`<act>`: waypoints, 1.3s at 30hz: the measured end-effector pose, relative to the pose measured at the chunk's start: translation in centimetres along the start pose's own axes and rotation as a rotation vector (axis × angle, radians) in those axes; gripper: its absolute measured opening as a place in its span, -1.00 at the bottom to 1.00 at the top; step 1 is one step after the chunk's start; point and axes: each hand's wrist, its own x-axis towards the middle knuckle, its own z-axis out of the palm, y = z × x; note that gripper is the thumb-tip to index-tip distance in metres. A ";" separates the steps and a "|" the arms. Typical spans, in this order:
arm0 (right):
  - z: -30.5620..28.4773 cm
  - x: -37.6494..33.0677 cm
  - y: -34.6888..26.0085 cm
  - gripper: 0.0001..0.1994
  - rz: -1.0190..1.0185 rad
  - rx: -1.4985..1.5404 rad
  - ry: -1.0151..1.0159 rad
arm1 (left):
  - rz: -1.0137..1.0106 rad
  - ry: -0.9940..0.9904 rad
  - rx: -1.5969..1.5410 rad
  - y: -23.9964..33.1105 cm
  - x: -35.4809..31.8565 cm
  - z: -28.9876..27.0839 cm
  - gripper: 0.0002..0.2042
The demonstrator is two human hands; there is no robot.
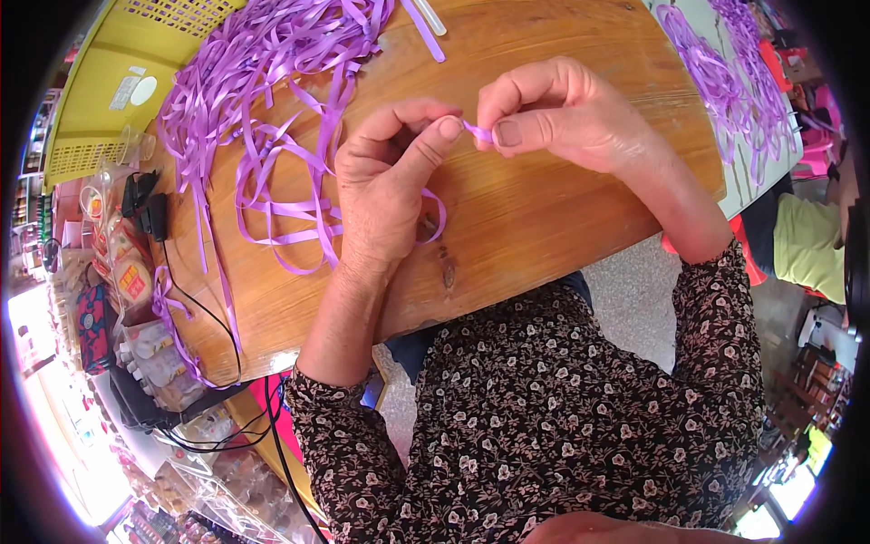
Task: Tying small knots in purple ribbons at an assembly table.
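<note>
We see left hand (385, 177) and right hand (553, 113) both pinching short purple ribbon piece (478, 132) above wooden table (544, 227) (middle, near us). Risk, we judge: slick ribbon slips from fingertips; trailing loop snags on ribbon pile (263, 82) far left.

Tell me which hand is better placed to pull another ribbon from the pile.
Probably the left hand: the purple ribbon pile lies on its side of the wooden table. The right hand is farther.

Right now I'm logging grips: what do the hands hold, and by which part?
Both the left hand and right hand pinch a thin purple plastic ribbon strip between thumb and forefinger, near its folded end.
</note>
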 end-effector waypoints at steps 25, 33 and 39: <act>0.3 0.5 0.4 -0.75 -0.451 -0.821 0.160 | 0.046 -0.082 -0.206 0.0 -0.2 -0.7 -0.83; -0.1 0.1 -0.2 -0.90 -0.401 -1.017 0.246 | 0.120 -0.017 -0.016 0.0 0.0 -0.7 -0.82; -0.2 -0.3 -0.7 -0.92 -0.114 -0.355 0.083 | 0.134 0.035 0.044 -0.2 0.1 -0.7 -0.88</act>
